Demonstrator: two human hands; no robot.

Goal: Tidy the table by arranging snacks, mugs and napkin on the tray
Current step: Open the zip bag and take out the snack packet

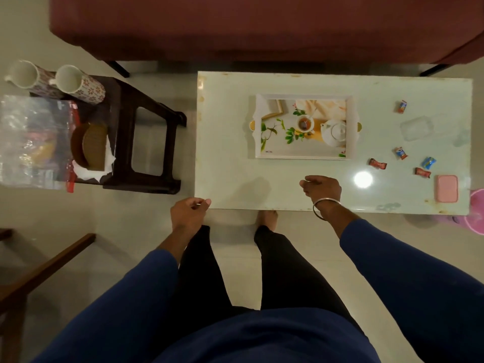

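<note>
A white tray (pixel 303 154) with a printed teapot picture lies empty in the middle of the pale table (pixel 230 142). Several wrapped candies lie to its right, among them one red (pixel 378 163), one blue (pixel 428 162) and one far back (pixel 401 106). Two floral mugs (pixel 78 83) stand on a dark stool (pixel 146 132) to the left, beside brown coasters on a white napkin (pixel 91 174). My left hand (pixel 189 212) hovers at the table's front-left corner, fingers loosely curled, holding nothing. My right hand (pixel 321 188) hangs over the front edge, empty, fingers curled.
A clear glass dish (pixel 419 128) sits right of the tray. A pink box (pixel 446 188) lies at the front right corner. A plastic bag (pixel 31 142) covers the stool's left side. A maroon sofa (pixel 262 27) runs behind the table; a wooden chair (pixel 39 271) stands near left.
</note>
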